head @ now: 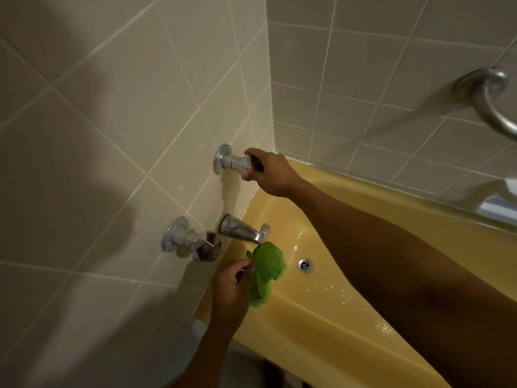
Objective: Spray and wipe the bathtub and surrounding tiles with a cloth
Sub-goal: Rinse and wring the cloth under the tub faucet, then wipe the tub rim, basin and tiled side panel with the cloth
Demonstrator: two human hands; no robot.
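Note:
A yellow bathtub [321,309] runs from the tiled corner toward the lower right, its floor wet near the drain [304,265]. My right hand [270,172] grips the upper chrome tap handle [247,163] on the cream tiled wall [112,135]. My left hand [232,289] holds a bunched green cloth [265,270] just below the chrome spout [246,232], over the tub's end.
A second chrome tap handle [205,249] sticks out of the wall left of the spout. A chrome grab bar [486,99] is fixed to the right-hand wall. A pale object sits on the tub's far ledge at the right edge [500,203].

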